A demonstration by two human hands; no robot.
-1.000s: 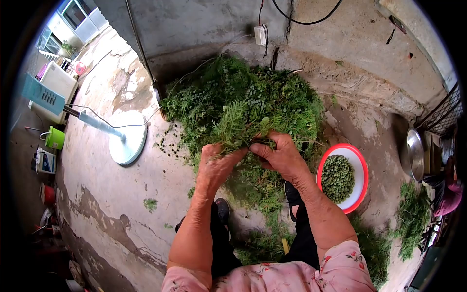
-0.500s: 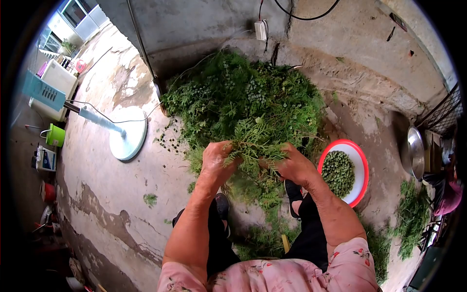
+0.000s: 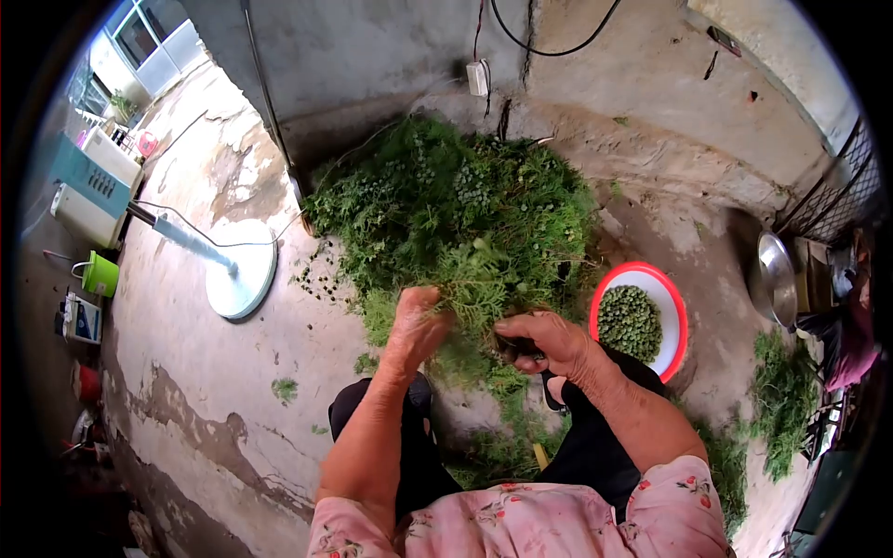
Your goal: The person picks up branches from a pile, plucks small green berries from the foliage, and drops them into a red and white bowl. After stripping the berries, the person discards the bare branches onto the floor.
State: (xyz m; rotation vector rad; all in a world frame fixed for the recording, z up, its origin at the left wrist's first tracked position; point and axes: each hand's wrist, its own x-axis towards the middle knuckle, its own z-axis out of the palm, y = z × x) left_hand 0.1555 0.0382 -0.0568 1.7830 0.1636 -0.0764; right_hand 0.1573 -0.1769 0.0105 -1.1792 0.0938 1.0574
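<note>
My left hand [image 3: 420, 325] is closed on a green conifer sprig [image 3: 476, 296], whose flat, scaly leaves fan out to the right. Its fingertips are blurred. Just right of the sprig, my right hand [image 3: 549, 340] is curled with thumb and fingers close together. Something dark shows in its palm, too shadowed to name. Beyond both hands lies a big heap of cut conifer branches [image 3: 446, 200], dotted with pale green cones. A white basin with a red rim [image 3: 680, 321] stands to the right of my right hand, holding a pile of small green cones [image 3: 630, 324].
A pale blue fan [image 3: 240, 284] stands on the floor at left, with a cable running past it. Walls rise behind the heap. A metal bowl [image 3: 774, 279] and loose greenery [image 3: 783, 400] are at right. A lime green bucket [image 3: 98, 274] is far left.
My right hand has come away from the sprig and turned, its fingers curled. My left hand keeps hold of the sprig. The view has shifted slightly.
</note>
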